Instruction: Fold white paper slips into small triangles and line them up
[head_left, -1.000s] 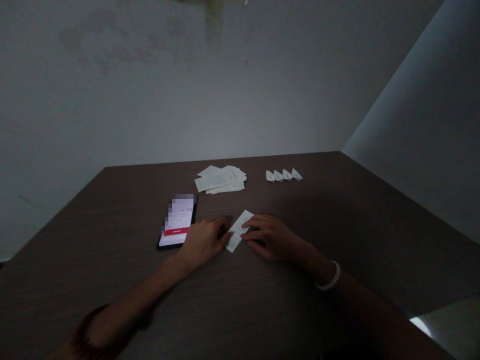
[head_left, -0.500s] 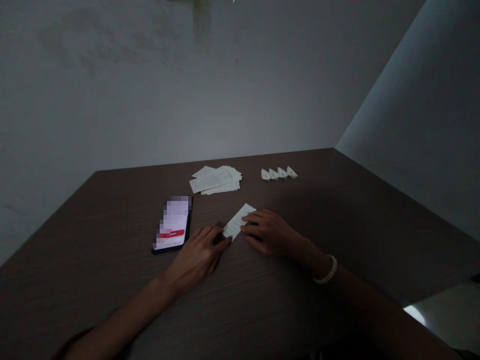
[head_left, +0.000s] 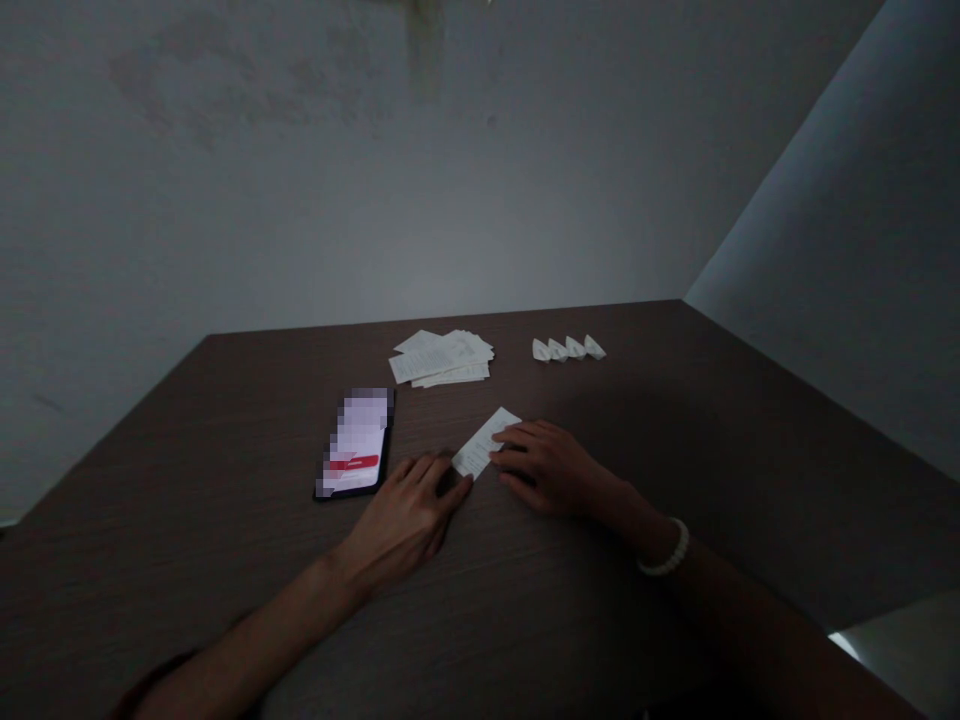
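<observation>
A small printed paper slip (head_left: 480,450) lies slanted on the brown table between my hands. My left hand (head_left: 412,505) is at its lower left end, with the thumb and bent fingers closed on the edge there. From the right, my right hand (head_left: 544,465) rests its slightly spread fingertips on the slip's right side. A white beaded bracelet (head_left: 670,550) circles my right wrist. Just left of my left hand lies a phone (head_left: 356,440) with its screen lit, partly blurred into blocks.
Behind the slip is a loose pile of printed paper slips (head_left: 442,357). Several small folded paper pieces (head_left: 568,349) stand in a row to the right of the pile. The dark wood table (head_left: 300,570) meets a grey wall (head_left: 337,220) at the back.
The whole scene has shifted slightly to the right in view. Both hands stay at the paper slip in nearly the same pose.
</observation>
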